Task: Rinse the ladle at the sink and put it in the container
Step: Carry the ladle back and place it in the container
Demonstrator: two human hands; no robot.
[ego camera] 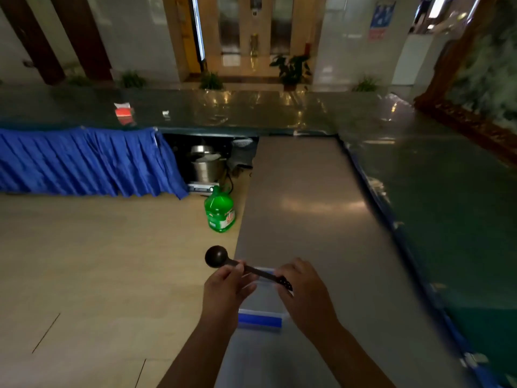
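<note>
A dark ladle [216, 256] with a round bowl and a thin handle is held level in front of me, bowl to the left. My left hand [225, 287] grips the handle just behind the bowl. My right hand [303, 289] holds the handle's far end. Beneath both hands, on the grey steel counter [302, 208], sits a clear plastic container with a blue rim [261, 320], mostly hidden by my hands. No sink is in view.
A green detergent jug [219, 211] stands on the tan floor beside the counter's left edge. Behind it, a steel pot [205, 166] on a cooker sits under a dark countertop [223, 107]. A blue skirted table [84, 161] lies to the left; a green-covered surface [447, 205] to the right.
</note>
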